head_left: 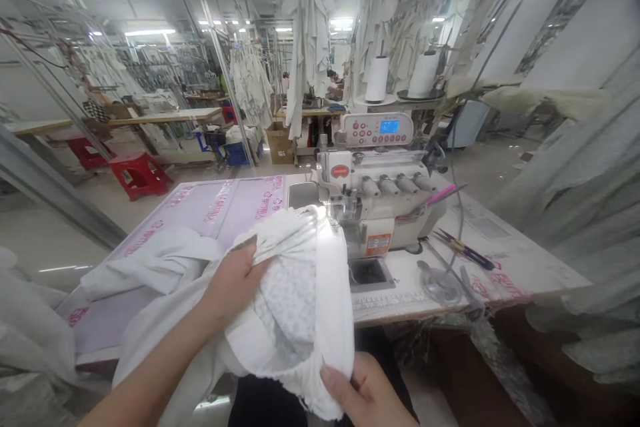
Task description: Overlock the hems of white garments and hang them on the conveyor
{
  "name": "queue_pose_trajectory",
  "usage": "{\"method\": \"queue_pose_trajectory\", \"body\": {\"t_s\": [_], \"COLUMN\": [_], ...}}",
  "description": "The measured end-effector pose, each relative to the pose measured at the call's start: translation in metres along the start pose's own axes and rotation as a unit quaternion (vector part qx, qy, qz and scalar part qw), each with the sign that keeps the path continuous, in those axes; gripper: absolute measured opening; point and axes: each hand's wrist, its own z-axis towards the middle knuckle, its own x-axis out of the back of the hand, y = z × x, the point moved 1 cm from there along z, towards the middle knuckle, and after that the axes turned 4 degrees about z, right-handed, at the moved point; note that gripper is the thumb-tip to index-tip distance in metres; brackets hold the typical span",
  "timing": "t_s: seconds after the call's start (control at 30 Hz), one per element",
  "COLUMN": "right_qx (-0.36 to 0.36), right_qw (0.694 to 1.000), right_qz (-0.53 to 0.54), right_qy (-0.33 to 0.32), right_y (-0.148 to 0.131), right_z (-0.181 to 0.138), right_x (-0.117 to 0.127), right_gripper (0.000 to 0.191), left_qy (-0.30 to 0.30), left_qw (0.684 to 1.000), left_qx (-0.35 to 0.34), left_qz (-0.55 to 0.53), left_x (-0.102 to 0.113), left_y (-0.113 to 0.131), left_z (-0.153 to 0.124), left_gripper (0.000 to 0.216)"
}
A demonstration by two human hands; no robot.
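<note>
A white garment (285,293) with a pale spotted inner side hangs partly over the table's front edge. Its gathered upper edge runs under the lit needle area of the overlock sewing machine (385,180). On the left, my left hand (233,283) grips a fold of the fabric, thumb on top. Lower down, my right hand (363,387) pinches the lower end of a smooth white band (334,293) between thumb and fingers. The band stretches from that hand up to the machine. The fingertips under the cloth are hidden.
Thread snips (467,250) and a clear round item (440,283) lie right of the machine on the table (540,273). Two thread cones (377,79) stand behind. A red stool (140,173) is at the left; white garments (590,213) hang at the right.
</note>
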Motion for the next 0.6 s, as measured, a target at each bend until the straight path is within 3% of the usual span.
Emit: {"method": "queue_pose_trajectory", "body": {"t_s": [0.2,0.33,0.6], "right_qx": [0.055,0.081,0.110], "right_qw": [0.997,0.996,0.993], "right_qz": [-0.009,-0.019,-0.035], "right_qy": [-0.057,-0.034,-0.015], "right_y": [-0.018,-0.028,-0.060], "right_z": [0.018,0.033,0.086], "right_x": [0.006,0.013,0.028], "right_gripper": [0.044,0.036,0.036], "left_qy": [0.023,0.036,0.102], "left_qw": [0.999,0.996,0.988], "left_qx": [-0.010,0.006,0.004], "left_qz": [0.034,0.076,0.118], "left_x": [0.001,0.002,0.006], "left_y": [-0.007,-0.011,-0.017], "left_z": [0.016,0.032,0.102], "left_gripper": [0.029,0.026,0.024]}}
